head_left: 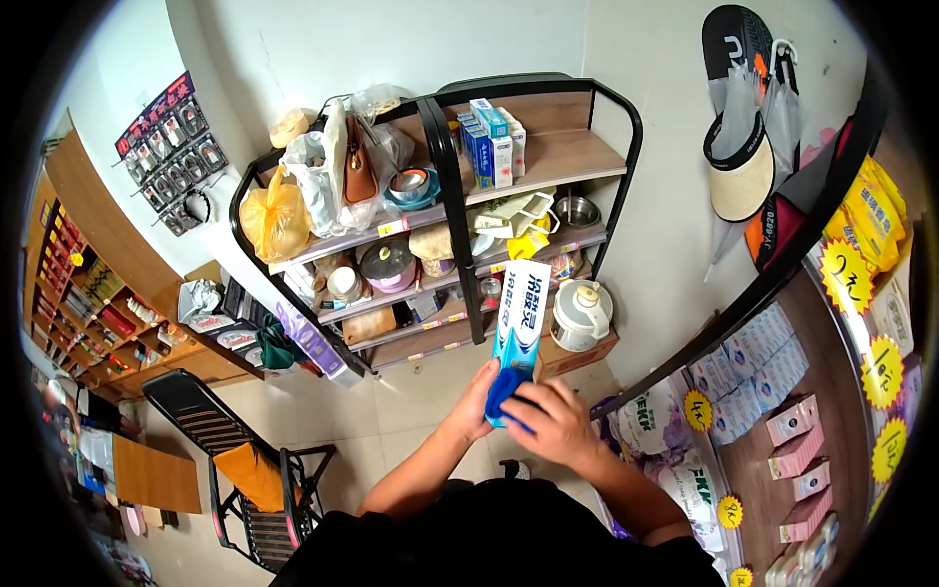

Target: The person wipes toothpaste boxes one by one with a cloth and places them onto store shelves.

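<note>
Upright in front of my body is a long white and blue box (521,311) with dark printed characters. My left hand (476,401) is wrapped round its lower left side. Against the lower part of the box, my right hand (554,421) presses a dark blue cloth (506,396), its fingers bent over it. The cloth covers the bottom of the box. Behind the box stands a shelf unit (548,181) with a black frame. On its top right shelf is a group of similar small boxes (492,147).
A rice cooker (582,315) stands low behind my right hand. Bags, a pot (387,264) and bowls fill the left shelves. A folding chair (256,479) with an orange cloth is at lower left. Shelves with packets (748,372) and pink boxes curve along the right.
</note>
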A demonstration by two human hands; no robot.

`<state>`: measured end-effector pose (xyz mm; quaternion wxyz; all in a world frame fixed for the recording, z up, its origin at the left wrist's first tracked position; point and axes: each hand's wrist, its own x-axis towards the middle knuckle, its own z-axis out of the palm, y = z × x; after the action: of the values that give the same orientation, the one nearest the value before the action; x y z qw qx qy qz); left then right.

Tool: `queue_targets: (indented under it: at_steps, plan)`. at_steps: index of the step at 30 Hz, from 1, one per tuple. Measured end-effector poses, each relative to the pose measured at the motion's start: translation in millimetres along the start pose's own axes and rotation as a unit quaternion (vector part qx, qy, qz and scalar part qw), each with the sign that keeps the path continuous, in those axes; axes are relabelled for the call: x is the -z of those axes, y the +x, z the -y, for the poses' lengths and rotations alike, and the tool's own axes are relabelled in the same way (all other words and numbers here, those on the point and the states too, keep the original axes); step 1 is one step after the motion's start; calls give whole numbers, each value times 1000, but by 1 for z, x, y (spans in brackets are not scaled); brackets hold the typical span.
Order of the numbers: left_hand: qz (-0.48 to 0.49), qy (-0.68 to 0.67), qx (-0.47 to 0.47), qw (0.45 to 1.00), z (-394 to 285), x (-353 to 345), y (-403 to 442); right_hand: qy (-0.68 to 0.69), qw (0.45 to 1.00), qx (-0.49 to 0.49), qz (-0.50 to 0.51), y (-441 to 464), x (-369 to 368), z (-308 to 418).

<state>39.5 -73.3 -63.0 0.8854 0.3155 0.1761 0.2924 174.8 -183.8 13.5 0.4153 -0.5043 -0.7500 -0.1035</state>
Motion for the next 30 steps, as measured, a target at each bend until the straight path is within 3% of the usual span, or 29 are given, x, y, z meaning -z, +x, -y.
queue_targets:
  at_steps: [4, 6, 10, 14, 18, 20, 22, 25, 28, 30]
  plan:
    - [44, -51, 48, 997, 2, 35, -6, 22, 1000, 2, 15, -16, -11, 38]
    - [127, -36, -18, 991, -2, 40, -20, 19, 1000, 2, 15, -17, -17, 57]
    - [98, 60, -50, 992, -29, 32, -52, 0, 1000, 2, 11, -18, -31, 91]
    - [75, 63, -73, 992, -52, 16, -90, -39, 999, 4, 9, -25, -48, 126]
    - [142, 3, 37, 989, -36, 65, -112, -100, 994, -10, -38, -38, -61, 169]
    - [113, -92, 107, 983, -29, 75, -124, -97, 995, -13, -28, -44, -65, 184]
    - [209, -170, 154, 951, -20, 85, -123, -95, 995, -24, -6, -51, -71, 199]
    - [184, -191, 200, 943, -7, 88, -129, -119, 992, -38, 31, -63, -73, 218]
    - [202, -196, 246, 928, 4, 86, -133, -143, 989, -30, 7, -65, -66, 223]
    - [231, -131, 236, 935, 10, 77, -138, -182, 982, -50, 1, -64, -52, 224]
